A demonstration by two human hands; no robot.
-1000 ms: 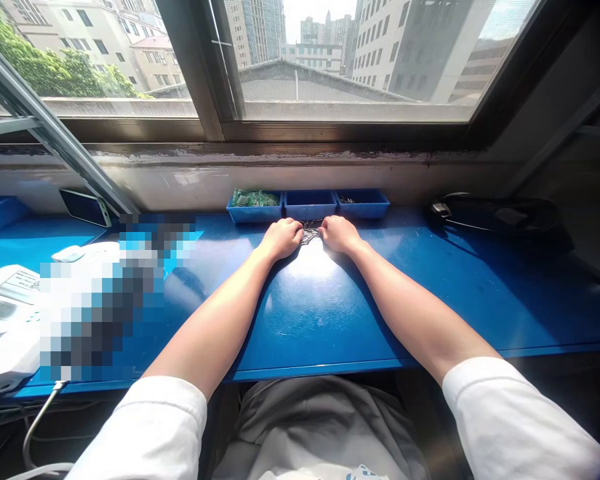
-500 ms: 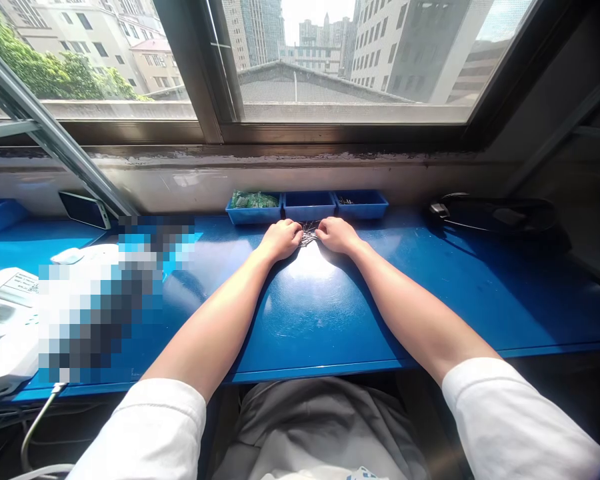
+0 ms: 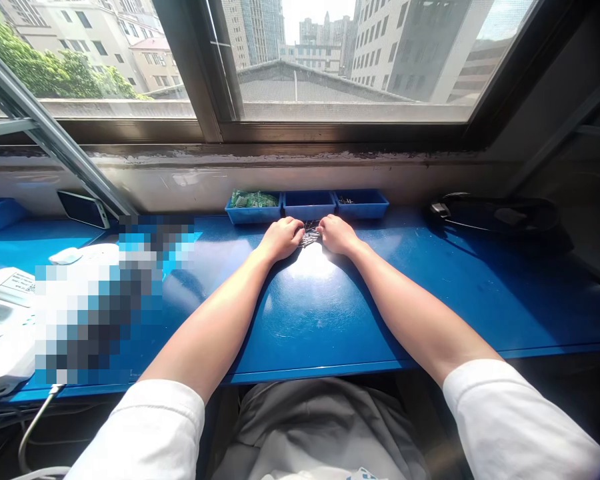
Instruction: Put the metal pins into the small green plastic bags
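Two bare hands at a heap of thin pieces. The heap (image 3: 311,237) is seen between the left hand (image 3: 283,239) and the right hand (image 3: 337,235), on the blue worktop (image 3: 310,327); its two sides are met or overlapped by the curled fingertips. Both hands are held palm down with fingers bent, neither spread flat; whether single pieces are pinched, or merely touched, cannot be told, since the fingertips are partly hidden and the pieces are very small.

By their slender outline and bright glints, the pieces are judged to be metal: light singly, stiff, and not readily broken, though thin parts might be bent by force. Slipping and rolling on the glossy surface are to be expected, as is snagging where pieces are crossed. A single piece is best taken about its middle, between thumb and forefinger pads; a cluster is better gathered from both sides with cupped fingers.

Just beyond the left hand, a left bin (image 3: 254,215) is placed, in which green packets (image 3: 255,199) are held. Beyond the gap between the hands a middle bin (image 3: 309,198) is set, and beyond the right hand a right bin (image 3: 363,212), in which small pieces (image 3: 345,200) are seen.
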